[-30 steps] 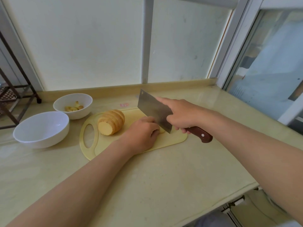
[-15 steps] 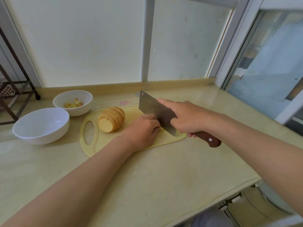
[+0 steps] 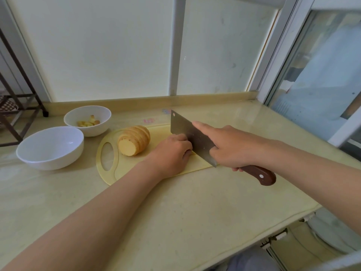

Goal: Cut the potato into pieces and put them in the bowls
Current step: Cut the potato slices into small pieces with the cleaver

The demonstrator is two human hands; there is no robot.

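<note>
1. My right hand (image 3: 232, 147) grips the cleaver (image 3: 187, 132) by its brown handle, forefinger stretched along the blade.
2. My left hand (image 3: 172, 151) lies curled on the cutting board (image 3: 125, 169), knuckles against the blade's left face; what it holds, I cannot tell.
3. The sliced potato (image 3: 134, 140) lies left of both hands, nearer the left one, long axis slanting toward upper right.
4. Further left: near bowl (image 3: 50, 159), and far bowl (image 3: 97, 130) holding pieces.
5. Pink marks (image 3: 149, 120) on the counter (image 3: 195, 212) are unreadable.
</note>
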